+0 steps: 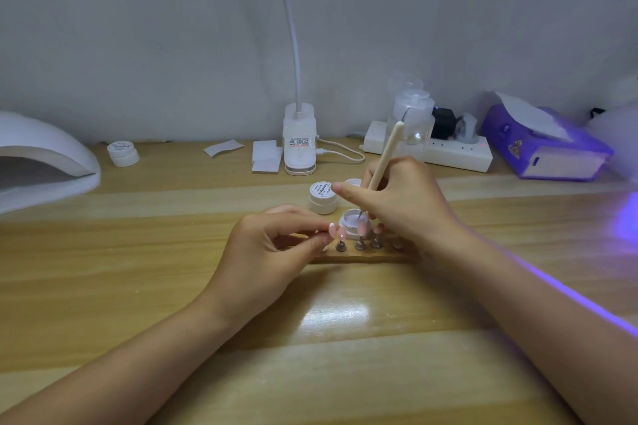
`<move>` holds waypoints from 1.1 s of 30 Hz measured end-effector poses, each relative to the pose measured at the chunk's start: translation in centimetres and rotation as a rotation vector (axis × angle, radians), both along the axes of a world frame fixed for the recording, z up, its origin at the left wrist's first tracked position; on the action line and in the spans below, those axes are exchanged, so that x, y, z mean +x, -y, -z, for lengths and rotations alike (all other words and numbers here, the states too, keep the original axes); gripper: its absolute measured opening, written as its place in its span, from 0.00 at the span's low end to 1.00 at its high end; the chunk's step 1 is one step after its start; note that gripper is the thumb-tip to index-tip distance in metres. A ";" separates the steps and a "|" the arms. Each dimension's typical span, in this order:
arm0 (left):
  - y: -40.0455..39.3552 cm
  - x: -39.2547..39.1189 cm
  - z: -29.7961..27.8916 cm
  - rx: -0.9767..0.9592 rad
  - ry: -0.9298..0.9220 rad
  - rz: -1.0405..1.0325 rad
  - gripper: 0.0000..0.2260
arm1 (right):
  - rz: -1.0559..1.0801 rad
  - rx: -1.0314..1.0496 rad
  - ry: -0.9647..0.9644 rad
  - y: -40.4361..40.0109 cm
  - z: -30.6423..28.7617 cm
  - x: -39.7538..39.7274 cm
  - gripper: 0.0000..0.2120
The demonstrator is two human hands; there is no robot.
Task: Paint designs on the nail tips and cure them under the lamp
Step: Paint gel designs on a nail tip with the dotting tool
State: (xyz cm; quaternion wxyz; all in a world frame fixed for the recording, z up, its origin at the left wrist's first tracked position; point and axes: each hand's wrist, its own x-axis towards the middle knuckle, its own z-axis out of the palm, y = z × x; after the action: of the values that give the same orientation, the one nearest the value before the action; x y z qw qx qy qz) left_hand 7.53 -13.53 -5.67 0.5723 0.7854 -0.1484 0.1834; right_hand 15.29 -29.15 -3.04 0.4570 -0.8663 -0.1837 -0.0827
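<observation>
**Brush tip in the open gel pot**

Just beyond the left hand (276, 245), whose thumb and fingers pinch a pink nail tip (333, 228), stands an open gel pot (353, 222). The right hand (400, 200) grips a cream brush (383, 166), bristles dipped into that pot. Below both hands' fingertips lies a wooden stand (362, 254) with metal holders. A closed jar (322, 197) sits just behind the pot. The curing lamp (45, 162) stands well apart, far left of the left hand.
</observation>
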 end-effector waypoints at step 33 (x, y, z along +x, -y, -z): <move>-0.1 0.0 -0.1 0.022 -0.018 -0.023 0.08 | 0.069 0.213 0.070 -0.1 -0.3 0.0 0.22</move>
State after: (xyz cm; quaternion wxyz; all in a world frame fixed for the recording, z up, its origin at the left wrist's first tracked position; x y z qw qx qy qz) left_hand 7.48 -13.48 -5.61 0.5626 0.7950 -0.1361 0.1813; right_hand 15.25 -29.10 -2.69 0.5367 -0.8153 -0.1596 -0.1477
